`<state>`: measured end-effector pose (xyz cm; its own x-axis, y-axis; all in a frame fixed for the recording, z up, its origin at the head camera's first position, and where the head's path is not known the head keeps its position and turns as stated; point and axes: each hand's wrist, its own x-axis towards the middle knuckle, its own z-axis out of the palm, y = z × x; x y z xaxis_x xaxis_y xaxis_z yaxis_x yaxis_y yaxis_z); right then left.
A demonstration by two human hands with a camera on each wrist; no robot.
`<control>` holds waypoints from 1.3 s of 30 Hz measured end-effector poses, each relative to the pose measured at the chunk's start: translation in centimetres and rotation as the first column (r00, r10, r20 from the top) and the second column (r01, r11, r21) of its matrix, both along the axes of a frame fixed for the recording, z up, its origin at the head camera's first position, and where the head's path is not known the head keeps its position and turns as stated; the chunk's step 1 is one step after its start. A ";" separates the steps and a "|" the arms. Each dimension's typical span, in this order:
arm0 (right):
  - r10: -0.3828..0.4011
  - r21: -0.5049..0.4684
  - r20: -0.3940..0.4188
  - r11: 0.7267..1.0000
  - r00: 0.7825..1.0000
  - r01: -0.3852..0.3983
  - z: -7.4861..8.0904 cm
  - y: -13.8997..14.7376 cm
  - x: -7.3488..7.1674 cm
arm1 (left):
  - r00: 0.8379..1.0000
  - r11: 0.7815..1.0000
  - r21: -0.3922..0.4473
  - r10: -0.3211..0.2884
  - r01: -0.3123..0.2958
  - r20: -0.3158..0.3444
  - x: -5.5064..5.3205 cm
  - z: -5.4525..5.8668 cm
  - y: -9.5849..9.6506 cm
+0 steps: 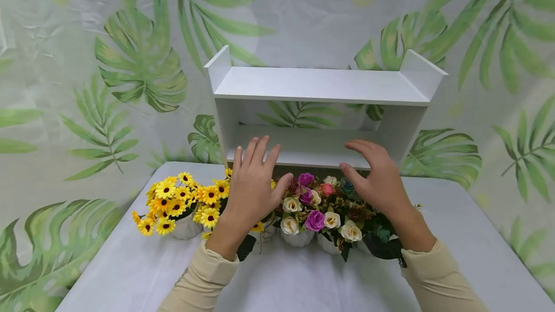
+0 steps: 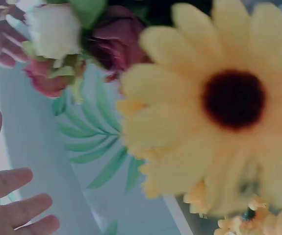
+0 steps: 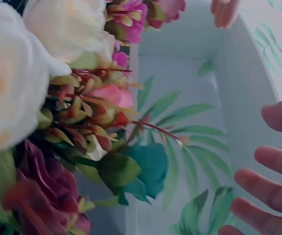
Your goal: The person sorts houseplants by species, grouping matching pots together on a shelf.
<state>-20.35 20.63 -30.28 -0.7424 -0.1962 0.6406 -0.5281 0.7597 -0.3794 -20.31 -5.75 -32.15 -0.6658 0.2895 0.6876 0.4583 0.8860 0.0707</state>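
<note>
Above the potted flowers my left hand [image 1: 256, 187] reaches forward, fingers straight and slightly spread, with nothing in it. To the right my right hand [image 1: 379, 179] is also raised, its fingers extended and loosely bent around no object. Beneath the left hand are yellow sunflowers [image 1: 210, 196] in white pots; one large yellow bloom [image 2: 234, 103] fills much of the left wrist view. Between and below the hands stand white-potted roses in cream, purple and red [image 1: 315, 220]. Cream roses [image 3: 8, 78] and a teal flower [image 3: 145, 171] show close up in the right wrist view.
Behind the flowers stands a white two-tier shelf [image 1: 321, 83] with raised side panels. A white cloth [image 1: 286, 283] covers the table. The backdrop [image 1: 303, 18] carries green leaf prints. Another sunflower pot [image 1: 186, 227] stands at the left of the row.
</note>
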 end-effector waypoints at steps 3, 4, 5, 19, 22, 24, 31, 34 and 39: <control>-0.006 -0.077 0.042 0.997 0.999 0.009 0.3 0.7 0.5 | 0.996 0.993 0.080 -0.089 0.088 0.006 0.6 0.3 -0.2; -0.015 -0.106 0.055 0.994 0.998 0.020 0.5 0.9 0.6 | 0.993 0.987 0.108 -0.118 0.117 0.010 0.8 0.5 -0.2; -0.025 -0.137 0.069 0.990 0.997 0.034 0.6 1.2 0.7 | 0.989 0.981 0.133 -0.146 0.142 0.015 1.0 0.6 -0.3; -0.413 -0.532 0.057 0.757 0.909 0.378 1.7 6.3 -1.1 | 0.959 0.909 0.343 -0.275 0.238 0.064 2.9 -0.4 -3.8; -0.432 -0.551 0.080 0.732 0.898 0.401 2.1 6.9 -1.6 | 0.962 0.913 0.326 -0.271 0.246 0.032 3.1 -0.4 -4.7; -0.449 -0.562 0.083 0.716 0.890 0.414 2.3 7.2 -1.9 | 0.964 0.919 0.303 -0.267 0.251 0.013 3.2 -0.4 -5.2; -0.440 -0.511 0.181 0.722 0.880 0.466 3.5 8.4 -3.3 | 0.974 0.948 0.229 -0.229 0.223 -0.002 4.1 -0.8 -7.9; -0.357 -0.470 0.270 0.762 0.894 0.446 4.0 9.0 -3.8 | 0.977 0.953 0.222 -0.212 0.205 0.008 4.5 -1.0 -9.2; -0.267 -0.453 0.333 0.796 0.904 0.402 4.4 9.1 -4.7 | 0.982 0.953 0.245 -0.187 0.180 0.005 5.0 -1.4 -11.1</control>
<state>-25.04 29.74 -25.91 -0.8425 0.3905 0.3710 -0.1171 0.5395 -0.8338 -15.30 -16.82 -33.58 -0.6368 0.2356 0.7342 0.6063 0.7413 0.2879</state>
